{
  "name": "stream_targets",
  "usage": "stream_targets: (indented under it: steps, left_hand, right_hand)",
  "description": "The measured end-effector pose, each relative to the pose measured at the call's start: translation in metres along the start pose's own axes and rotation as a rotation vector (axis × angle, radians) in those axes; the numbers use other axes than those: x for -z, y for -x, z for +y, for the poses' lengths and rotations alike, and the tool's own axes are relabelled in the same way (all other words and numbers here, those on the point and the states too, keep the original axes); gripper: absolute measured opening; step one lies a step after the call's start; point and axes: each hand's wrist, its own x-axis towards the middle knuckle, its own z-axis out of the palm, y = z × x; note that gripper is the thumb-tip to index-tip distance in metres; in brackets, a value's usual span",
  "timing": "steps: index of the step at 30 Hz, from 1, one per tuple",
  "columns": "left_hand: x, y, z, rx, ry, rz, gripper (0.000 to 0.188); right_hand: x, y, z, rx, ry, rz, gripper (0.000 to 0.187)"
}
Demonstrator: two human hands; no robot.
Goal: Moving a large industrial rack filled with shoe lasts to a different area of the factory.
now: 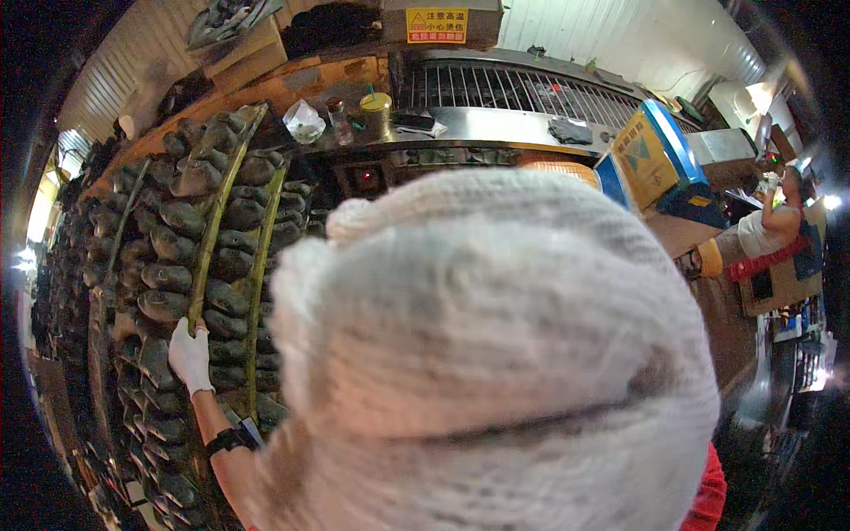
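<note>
My left hand (190, 357), in a white glove, is closed round the lower part of a yellow rail (221, 199) on a rack. Dark shoe lasts (166, 278) sit in close rows on both sides of that rail. A dark band (228, 440) is round my left wrist. Very near and blurred, my right hand (496, 336) in a white knitted glove fills the middle of the picture. Its fingers are smeared, and whatever lies behind it is hidden. A second yellow rail (265, 265) runs alongside the first.
Beyond stands a metal bench (496, 125) with a barred grille (496, 86). A jar (340, 122), a yellow-lidded cup (375, 115) and a clear plastic bag (304, 122) rest at its left end. A cardboard box (651, 157) is at right. Another person (768, 228) is at far right.
</note>
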Motion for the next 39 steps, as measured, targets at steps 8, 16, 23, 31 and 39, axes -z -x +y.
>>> stream_targets:
  steps: [8, 16, 23, 31, 39]
  left_hand:
    - [-0.056, -0.02, -0.076, -0.175, -0.081, 0.185, 0.051]
    - [0.01, 0.004, 0.012, 0.037, -0.031, -0.036, 0.051]
    - [-0.002, -0.005, -0.001, 0.0, 0.046, -0.179, 0.051]
    - [-0.018, -0.007, -0.009, -0.091, -0.015, 0.034, 0.051]
    - [-0.013, -0.008, -0.018, -0.072, -0.011, -0.005, 0.052]
  right_hand:
    - [-0.046, 0.003, -0.075, 0.199, -0.054, -0.106, 0.06]
    - [-0.093, 0.051, -0.273, 0.544, -0.434, -0.268, 0.06]
    - [-0.102, 0.117, -0.383, 0.81, -0.759, -0.25, 0.06]
    - [-0.068, 0.172, -0.413, 1.557, -0.357, 0.199, 0.053]
    - [-0.06, 0.144, -0.329, 0.434, -0.241, -0.061, 0.048]
